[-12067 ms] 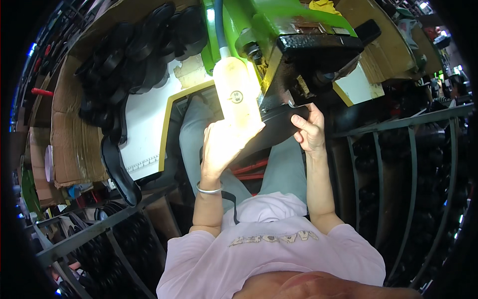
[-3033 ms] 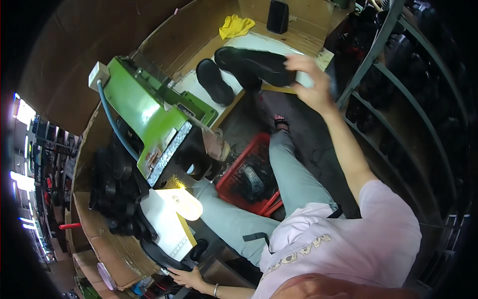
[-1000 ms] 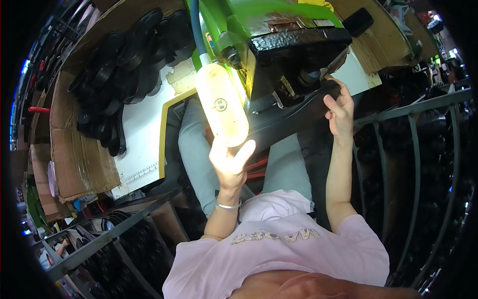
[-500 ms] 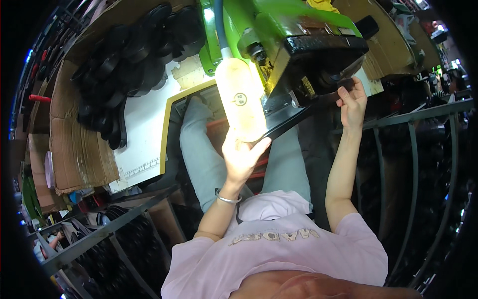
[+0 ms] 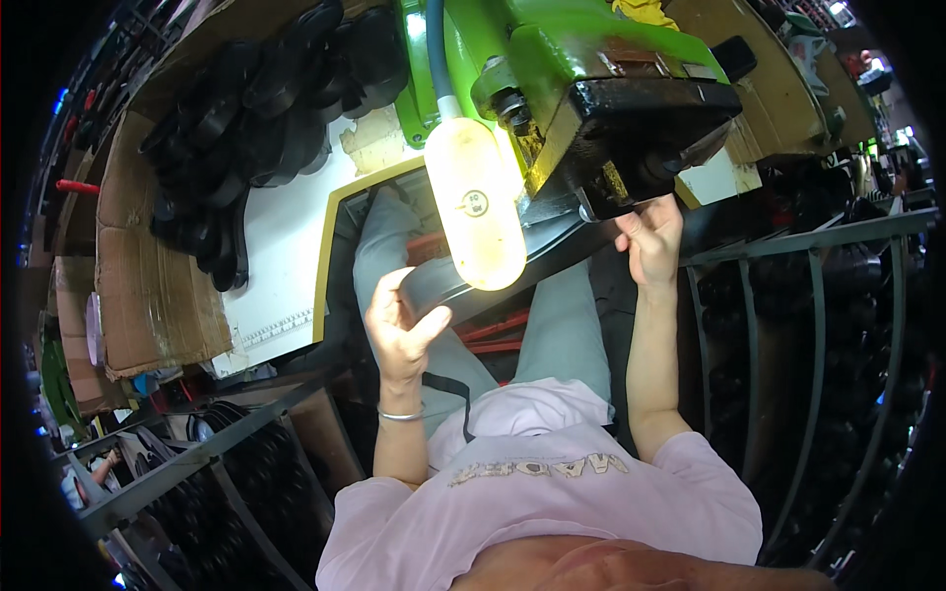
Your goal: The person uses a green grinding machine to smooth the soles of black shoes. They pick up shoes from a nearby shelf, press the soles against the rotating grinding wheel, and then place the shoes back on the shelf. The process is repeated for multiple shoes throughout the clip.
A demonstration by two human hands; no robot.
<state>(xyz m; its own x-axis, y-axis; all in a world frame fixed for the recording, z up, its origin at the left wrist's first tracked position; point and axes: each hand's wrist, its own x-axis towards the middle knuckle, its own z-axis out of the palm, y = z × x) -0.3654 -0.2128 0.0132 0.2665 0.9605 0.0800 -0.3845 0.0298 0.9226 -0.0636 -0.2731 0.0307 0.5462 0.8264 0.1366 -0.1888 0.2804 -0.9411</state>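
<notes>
A long black shoe sole (image 5: 564, 252) lies across, over my lap, beneath the black head (image 5: 650, 118) of a green machine (image 5: 591, 44). At its left end my left hand (image 5: 402, 330) is closed round the sole, with the thumb on the near side. My right hand (image 5: 652, 241) pinches the other end close under the machine head, where some fingertips are hidden. A lit oblong lamp (image 5: 478, 212) on a grey stem hangs in front of the machine and covers the middle of the sole.
A cardboard box (image 5: 158, 266) heaped with black soles (image 5: 286, 98) stands on the white yellow-edged table (image 5: 281, 256) at left. Metal rails (image 5: 818, 236) with racks run along both sides. Another cardboard box (image 5: 774, 108) stands behind the machine at right.
My left hand has moved left and slightly nearer, out from under the lamp. My right hand has moved left and down. The sole has shifted left, its left end now showing past the lamp.
</notes>
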